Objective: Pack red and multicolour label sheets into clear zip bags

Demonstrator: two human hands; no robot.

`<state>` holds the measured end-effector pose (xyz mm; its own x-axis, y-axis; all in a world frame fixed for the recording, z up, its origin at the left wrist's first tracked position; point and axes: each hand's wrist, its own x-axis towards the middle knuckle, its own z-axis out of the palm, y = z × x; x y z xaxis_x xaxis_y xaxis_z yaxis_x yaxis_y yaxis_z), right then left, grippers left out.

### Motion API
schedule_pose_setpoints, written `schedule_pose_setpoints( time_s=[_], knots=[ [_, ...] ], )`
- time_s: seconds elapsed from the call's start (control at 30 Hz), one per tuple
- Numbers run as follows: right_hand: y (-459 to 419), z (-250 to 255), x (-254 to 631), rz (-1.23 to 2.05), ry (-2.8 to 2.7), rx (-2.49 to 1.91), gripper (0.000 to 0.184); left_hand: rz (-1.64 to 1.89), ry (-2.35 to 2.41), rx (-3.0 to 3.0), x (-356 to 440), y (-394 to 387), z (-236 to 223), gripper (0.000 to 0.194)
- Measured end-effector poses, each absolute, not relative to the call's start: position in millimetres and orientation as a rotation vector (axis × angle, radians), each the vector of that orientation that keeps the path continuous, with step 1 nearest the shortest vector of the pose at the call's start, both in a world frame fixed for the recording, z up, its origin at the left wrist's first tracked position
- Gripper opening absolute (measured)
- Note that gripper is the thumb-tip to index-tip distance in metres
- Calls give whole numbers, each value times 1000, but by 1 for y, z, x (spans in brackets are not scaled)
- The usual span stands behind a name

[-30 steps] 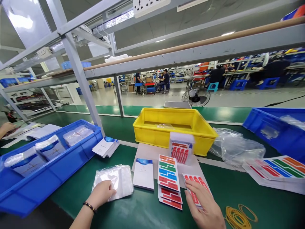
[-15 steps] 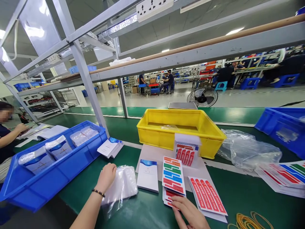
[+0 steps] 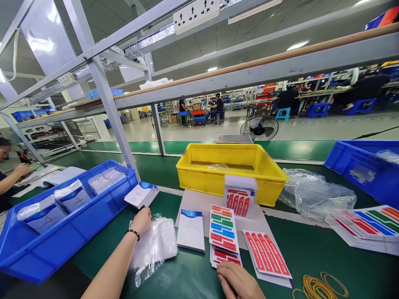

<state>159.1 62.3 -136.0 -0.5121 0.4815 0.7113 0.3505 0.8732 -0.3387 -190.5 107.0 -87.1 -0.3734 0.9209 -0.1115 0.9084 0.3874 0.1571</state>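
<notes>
The person's left hand (image 3: 141,221) is stretched forward at the far left edge of a pile of clear plastic bags (image 3: 158,241), and it reaches to the stack of small booklets (image 3: 141,194), which lies on the green table (image 3: 183,278) just beside the left blue bin (image 3: 85,230). The hand itself hides its fingertips, so I am not able to say if they grip something or only touch the stack. A bracelet (image 3: 133,234) of dark beads is around this wrist. The right hand (image 3: 238,280) is at the near end of the striped cards (image 3: 223,228), with the fingers a little bent over the lowest red part; whether they pinch a card is not possible to see. The cards lie overlapped, with orange, green, blue and red marks on the top one. Between the bags and these cards one white booklet (image 3: 190,232) with a blue top lies flat. To the right of the cards there are red sheets (image 3: 267,254), and nearer to the person lie yellow rubber bands (image 3: 316,287). Behind, an upright pack of cards (image 3: 239,202) stands just before the yellow bin (image 3: 199,177).
</notes>
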Motion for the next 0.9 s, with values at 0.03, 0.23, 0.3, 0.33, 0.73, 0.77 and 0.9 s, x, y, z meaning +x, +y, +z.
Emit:
schedule_pose_setpoints(
  time_s=[0.03,0.23,0.3,0.33,0.73,0.77,0.9],
  knots=[
    [62,-135,159,199,-2166,-600,17,141,2492,1676,-188,106,-84,26],
    [60,-131,158,225,-2134,-607,17,444,2585,2024,-162,99,-38,23],
    [60,-133,159,251,-2110,-617,17,526,2543,2128,-148,87,-15,23],
    [60,-134,159,282,-2100,-629,17,561,2506,2169,-140,79,-4,23],
    [51,-131,154,1815,-1476,-805,71,651,1374,1567,-37,29,-47,13],
    [52,-130,154,1785,-1503,-905,60,661,1423,1577,-33,30,-57,13],
    [52,-128,156,1176,-1788,-1137,26,864,1682,1785,-19,28,-81,11]
  ],
)
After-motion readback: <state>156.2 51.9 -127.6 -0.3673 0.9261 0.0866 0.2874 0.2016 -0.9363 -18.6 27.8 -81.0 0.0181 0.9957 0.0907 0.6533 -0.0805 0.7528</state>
